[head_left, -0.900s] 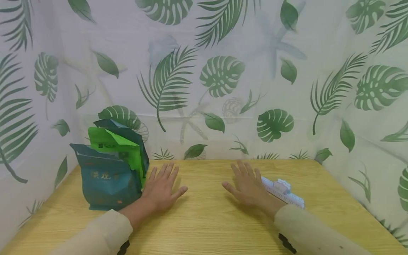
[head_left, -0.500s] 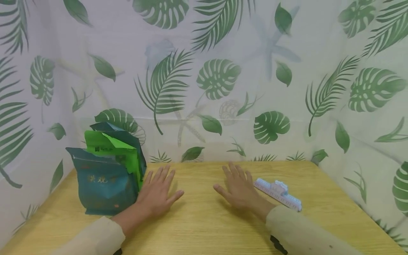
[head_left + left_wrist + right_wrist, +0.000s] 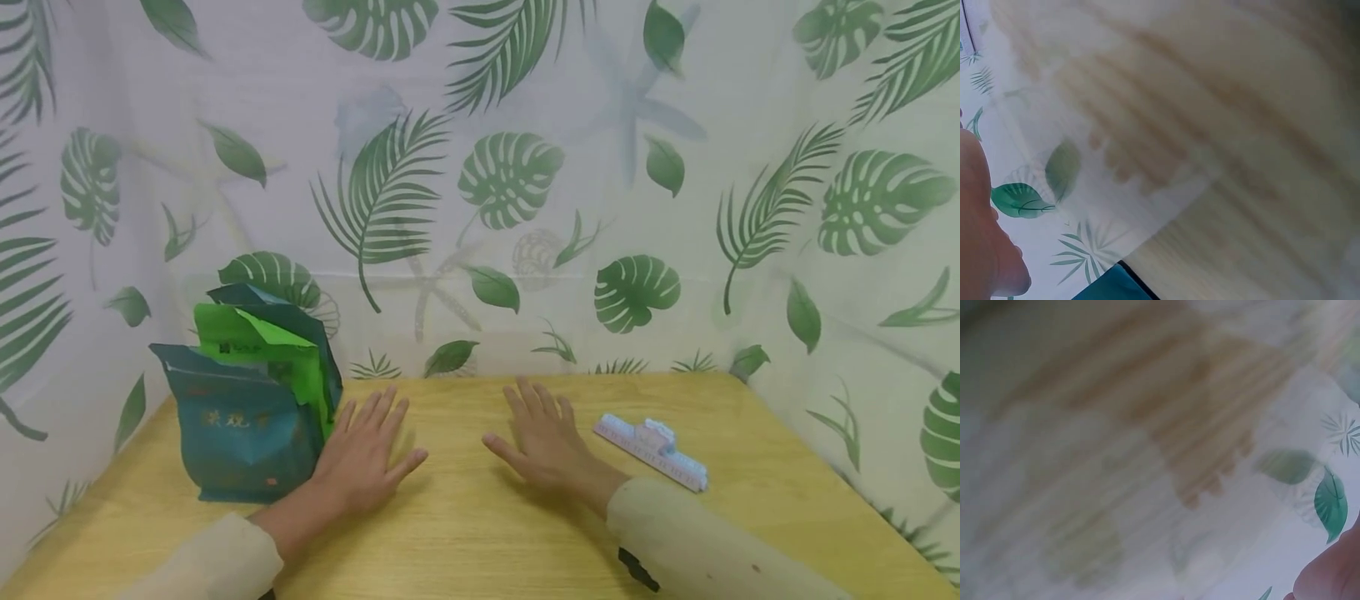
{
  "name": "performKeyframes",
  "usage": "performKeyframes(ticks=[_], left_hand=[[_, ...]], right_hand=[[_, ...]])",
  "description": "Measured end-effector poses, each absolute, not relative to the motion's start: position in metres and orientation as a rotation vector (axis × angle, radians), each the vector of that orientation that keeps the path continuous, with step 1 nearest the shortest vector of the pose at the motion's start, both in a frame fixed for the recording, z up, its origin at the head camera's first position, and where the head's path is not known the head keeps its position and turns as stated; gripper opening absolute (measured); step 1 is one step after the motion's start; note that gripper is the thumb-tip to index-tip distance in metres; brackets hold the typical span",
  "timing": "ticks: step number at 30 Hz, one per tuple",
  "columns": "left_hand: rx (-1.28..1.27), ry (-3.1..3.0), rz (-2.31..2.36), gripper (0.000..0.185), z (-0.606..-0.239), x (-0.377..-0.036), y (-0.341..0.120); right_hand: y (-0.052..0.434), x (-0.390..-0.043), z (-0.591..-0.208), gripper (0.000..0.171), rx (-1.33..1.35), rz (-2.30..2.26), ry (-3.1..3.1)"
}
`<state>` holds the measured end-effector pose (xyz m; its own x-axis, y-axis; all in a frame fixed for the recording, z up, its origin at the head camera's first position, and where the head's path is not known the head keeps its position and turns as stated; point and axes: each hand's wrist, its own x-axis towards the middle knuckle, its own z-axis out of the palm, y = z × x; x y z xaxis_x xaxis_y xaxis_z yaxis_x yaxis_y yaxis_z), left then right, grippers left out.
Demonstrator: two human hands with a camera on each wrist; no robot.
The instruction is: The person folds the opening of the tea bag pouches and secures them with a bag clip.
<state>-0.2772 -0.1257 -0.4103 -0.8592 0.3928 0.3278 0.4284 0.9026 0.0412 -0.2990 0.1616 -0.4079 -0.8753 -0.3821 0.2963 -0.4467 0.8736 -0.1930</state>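
Left hand [image 3: 365,467]: laid flat on the counter [image 3: 480,533], fingers spread, nothing held; the dark teal bag [image 3: 238,433] is touched or nearly touched at its side. Right hand [image 3: 546,446]: laid flat, fingers spread, nothing held; a pale blue clip [image 3: 651,441] lies just beside it. A green bag [image 3: 258,350] is stood behind the teal one. A leaf-print curtain [image 3: 480,167] is hung behind.

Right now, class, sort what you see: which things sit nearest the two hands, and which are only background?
Nearest the hands:
- left hand, flat on the table, beside the teal bag
- right hand, flat, near the pale blue clip, apart from it

Just background:
- green bag behind the teal one
- leaf-print curtain
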Motion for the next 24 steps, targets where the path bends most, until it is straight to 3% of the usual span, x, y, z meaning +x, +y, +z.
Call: performKeyframes(ticks=[24], left_hand=[[-0.673,-2.634,-0.178,0.074,-0.405,-0.258,-0.144]], right_hand=[[0.130,-0.293,-0.401,0.085,0.654,0.349,-2.759]])
